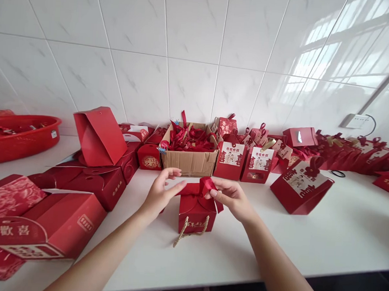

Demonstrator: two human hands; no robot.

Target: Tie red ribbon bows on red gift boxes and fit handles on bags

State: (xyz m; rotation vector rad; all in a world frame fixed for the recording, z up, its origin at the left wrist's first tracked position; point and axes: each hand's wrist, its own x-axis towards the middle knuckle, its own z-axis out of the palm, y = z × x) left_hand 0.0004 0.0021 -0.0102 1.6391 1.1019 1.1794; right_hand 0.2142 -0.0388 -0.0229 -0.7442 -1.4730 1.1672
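Note:
A small red box [197,213] with gold lettering and a twisted gold rope handle [184,232] stands upright on the white table. Across its top lies a red ribbon [192,189], looped at the right side. My right hand [229,196] pinches the ribbon loop between thumb and fingers above the box's right edge. At the upper left of the box is my left hand [162,187], its fingers apart and curved, with the thumb beside the ribbon's left part; nothing is gripped between its fingers.
Behind the box stands a cardboard carton [188,162] of red ribbons. Red boxes [74,217] pile up at left, near a red basin [23,139]. Tagged gift boxes [229,163] line the wall; one box [299,187] leans at right. The white table [240,253] ends in front.

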